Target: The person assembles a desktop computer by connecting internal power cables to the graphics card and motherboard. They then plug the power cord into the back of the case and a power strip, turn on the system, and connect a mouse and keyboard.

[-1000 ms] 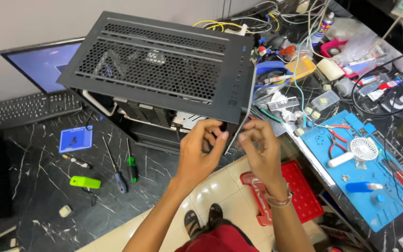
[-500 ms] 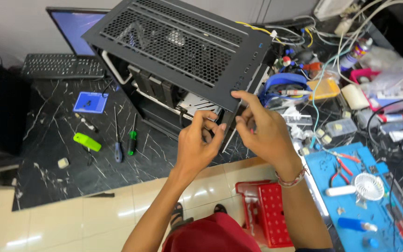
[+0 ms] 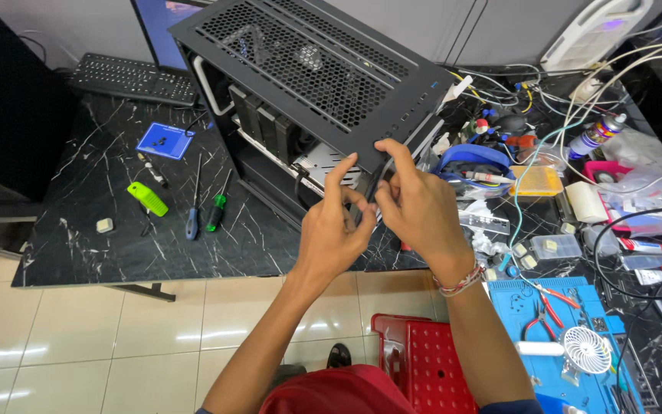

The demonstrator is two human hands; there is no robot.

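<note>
Hands first: I see my left hand (image 3: 336, 230) and my right hand (image 3: 415, 207) raised together at the near corner of the black computer case (image 3: 308, 73), which lies tilted on the dark marble-patterned table (image 3: 86, 230) with its perforated panel facing up. Both hands meet on a thin dark cable (image 3: 367, 188) that drops from the case's front edge. My left hand is partly curled, thumb and forefinger closing toward the cable; my right hand has its fingers bent around the same stretch, forefinger stretched up against the case edge. I cannot tell how firm either pinch is, since the fingers overlap. A beaded bracelet (image 3: 457, 280) sits on my right wrist.

Left of the case on the table lie a blue-handled screwdriver (image 3: 192, 207), a green-handled screwdriver (image 3: 217, 207), a bright green tool (image 3: 147, 198) and a small blue tray (image 3: 165, 141) with dark bits in it. A black keyboard (image 3: 133, 78) rests further back, beside the foot of a monitor (image 3: 168, 15).

Right of the hands I see a tangle of cables, a yellow parts box (image 3: 535, 181) and a spray can (image 3: 595, 135). Nearer me, a blue work mat (image 3: 568, 307) carries red-handled pliers (image 3: 552, 303) and a small white fan (image 3: 584, 349). A red plastic stool (image 3: 423, 360) stands on the tiled floor (image 3: 78, 345) below.
</note>
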